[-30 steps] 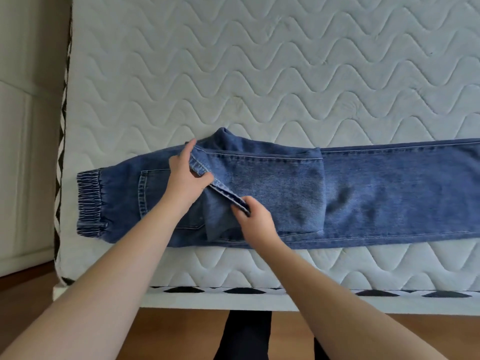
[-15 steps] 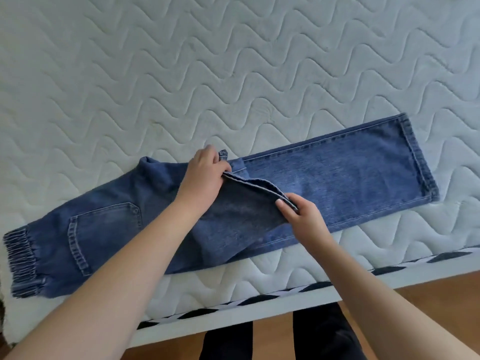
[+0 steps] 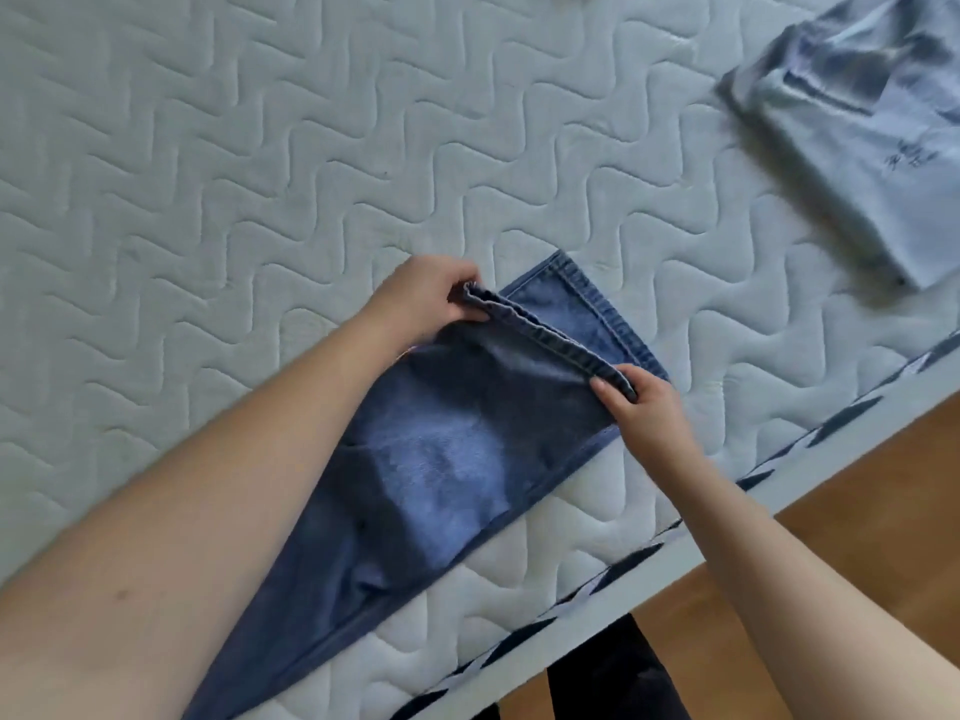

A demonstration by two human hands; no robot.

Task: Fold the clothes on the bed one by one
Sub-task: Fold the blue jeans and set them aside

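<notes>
Holding the folded-over end of the jeans between both hands, I keep the doubled hem edge stretched in a line above the lower layer. My left hand has its grip pinched on the far end of that edge, fingers curled over the top and thumb underneath. My right hand has its grip pinched on the near end, thumb on top of the seam and fingers wrapped below it. The held edge sits slightly short of the other hem, whose stitched band shows just beyond it, flat on the bed.

The jeans run diagonally across the quilted white mattress, from the lower left under my left forearm up toward the centre, close to the mattress's near edge. A paler patch of worn denim shows on the upper layer between my arms.

A light grey garment lies well apart at the upper right of the bed, with small dark lettering on it. Beyond the mattress edge, with its black and white trim, wooden floor shows at the lower right.
</notes>
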